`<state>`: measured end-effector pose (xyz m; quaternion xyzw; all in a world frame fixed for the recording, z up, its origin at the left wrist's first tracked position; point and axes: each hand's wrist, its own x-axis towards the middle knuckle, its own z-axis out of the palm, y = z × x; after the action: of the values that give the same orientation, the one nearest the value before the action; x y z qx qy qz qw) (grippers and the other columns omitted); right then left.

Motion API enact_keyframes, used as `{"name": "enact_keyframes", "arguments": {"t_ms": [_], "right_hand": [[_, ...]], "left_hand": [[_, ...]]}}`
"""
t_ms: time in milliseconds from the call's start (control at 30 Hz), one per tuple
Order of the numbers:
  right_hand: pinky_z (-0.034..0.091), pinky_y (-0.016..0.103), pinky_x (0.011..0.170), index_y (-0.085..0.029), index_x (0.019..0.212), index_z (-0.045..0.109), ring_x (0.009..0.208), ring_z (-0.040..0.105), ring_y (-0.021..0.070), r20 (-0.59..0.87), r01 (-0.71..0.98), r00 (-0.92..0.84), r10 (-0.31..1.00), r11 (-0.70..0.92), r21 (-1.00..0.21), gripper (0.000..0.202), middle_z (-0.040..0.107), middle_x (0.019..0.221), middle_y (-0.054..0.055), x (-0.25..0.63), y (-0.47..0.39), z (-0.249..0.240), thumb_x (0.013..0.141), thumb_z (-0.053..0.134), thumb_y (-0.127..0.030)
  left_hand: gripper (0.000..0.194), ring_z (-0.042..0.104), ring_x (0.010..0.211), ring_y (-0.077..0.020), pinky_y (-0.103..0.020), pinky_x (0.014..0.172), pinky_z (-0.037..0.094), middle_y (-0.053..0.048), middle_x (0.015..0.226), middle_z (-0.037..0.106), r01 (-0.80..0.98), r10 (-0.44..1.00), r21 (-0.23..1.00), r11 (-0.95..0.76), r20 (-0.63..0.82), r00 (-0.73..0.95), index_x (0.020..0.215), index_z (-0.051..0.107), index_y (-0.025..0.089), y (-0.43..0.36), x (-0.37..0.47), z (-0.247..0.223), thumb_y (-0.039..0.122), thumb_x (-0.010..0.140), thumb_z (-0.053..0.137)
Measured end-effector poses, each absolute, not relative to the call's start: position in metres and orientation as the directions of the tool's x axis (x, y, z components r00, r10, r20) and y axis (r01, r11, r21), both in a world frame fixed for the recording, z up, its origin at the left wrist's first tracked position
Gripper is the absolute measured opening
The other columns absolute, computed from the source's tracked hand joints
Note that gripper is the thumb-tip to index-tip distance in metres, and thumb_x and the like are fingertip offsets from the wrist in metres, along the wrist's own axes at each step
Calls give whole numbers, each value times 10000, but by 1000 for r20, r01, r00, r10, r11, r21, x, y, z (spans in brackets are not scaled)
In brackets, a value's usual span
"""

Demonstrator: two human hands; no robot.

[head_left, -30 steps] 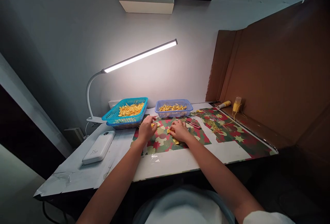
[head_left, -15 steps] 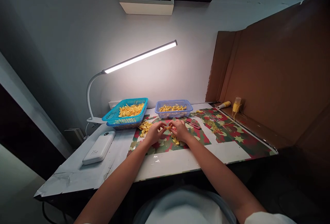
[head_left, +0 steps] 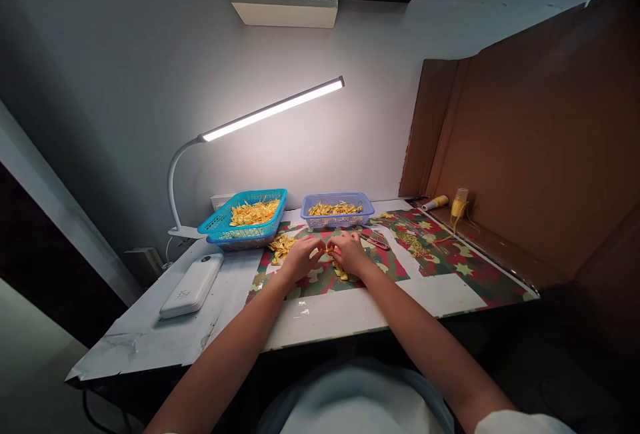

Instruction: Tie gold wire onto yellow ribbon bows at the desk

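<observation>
My left hand (head_left: 303,255) and my right hand (head_left: 349,252) meet over the camouflage-patterned mat (head_left: 305,289), fingertips almost touching. Both are closed in a pinch on a small yellow piece (head_left: 329,251) that looks like shiny ribbon; the fingers cover most of it. Just left of my left hand lies a pile of similar yellow pieces (head_left: 281,247). A few more yellow pieces (head_left: 341,273) are under and beside my right hand. Beyond that hand rests a pink tool (head_left: 375,241) resembling thread snips.
At the back stand a turquoise basket (head_left: 213,222) and a lilac basket (head_left: 337,221), both holding yellow pieces. A white power bank (head_left: 193,286) and a lit lamp (head_left: 273,111) are on the left. Yellow thread (head_left: 414,245), a spool (head_left: 459,204) and a cardboard wall (head_left: 540,127) are on the right.
The fingers of both hands have drawn closer together around the yellow piece, and less of it shows. The piles, baskets and pink tool have stayed put.
</observation>
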<state>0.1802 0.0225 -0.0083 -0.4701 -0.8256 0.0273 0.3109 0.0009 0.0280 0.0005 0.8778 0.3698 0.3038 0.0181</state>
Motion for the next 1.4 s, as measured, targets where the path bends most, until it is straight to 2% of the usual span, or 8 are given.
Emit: {"name": "enact_keyframes", "arguments": {"t_ms": [300,500,733,867,1133,1400], "right_hand": [[245,337,818,-184,740,562,845,489,179,424,799,-343,838,498,-337,85,605,753,6,179,24,-10,793,624,-206],[244,345,810,-178,722,554,828,489,180,412,799,-365,835,508,-322,138,619,751,9,179,23,-9,790,650,-250],[234,359,832,-187,735,580,863,500,192,462,777,-391,796,555,-298,87,655,818,23,180,23,-10,791,646,-194],[244,363,832,-186,777,575,881,499,196,435,770,-384,814,543,-336,64,652,850,32,179,22,-10,823,614,-206],[289,334,812,-182,852,547,897,487,186,375,743,-419,827,550,-383,40,615,873,39,178,25,-15,865,516,-161],[289,360,847,-185,836,547,912,487,193,363,735,-392,845,525,-429,68,629,880,40,180,28,-11,886,503,-198]], "left_hand": [[152,494,728,-192,-309,714,370,-35,747,633,634,635,204,-746,504,586,732,598,219,29,4,1,232,845,497],[146,492,730,-199,-310,693,365,-40,748,647,648,627,162,-744,505,593,723,595,218,31,2,-1,203,831,498],[80,516,753,-191,-300,691,390,-24,773,650,664,689,275,-696,515,509,776,593,217,31,0,-6,203,806,520],[68,530,766,-183,-285,680,397,-16,779,645,636,709,353,-687,518,479,770,573,214,33,-2,-7,231,815,525],[76,524,789,-197,-290,701,388,-27,767,610,667,707,275,-692,443,551,765,539,206,37,-7,-7,258,820,544],[141,495,740,-168,-284,677,378,-26,809,576,646,746,378,-663,405,529,830,508,191,46,-12,-16,303,881,438]]}}
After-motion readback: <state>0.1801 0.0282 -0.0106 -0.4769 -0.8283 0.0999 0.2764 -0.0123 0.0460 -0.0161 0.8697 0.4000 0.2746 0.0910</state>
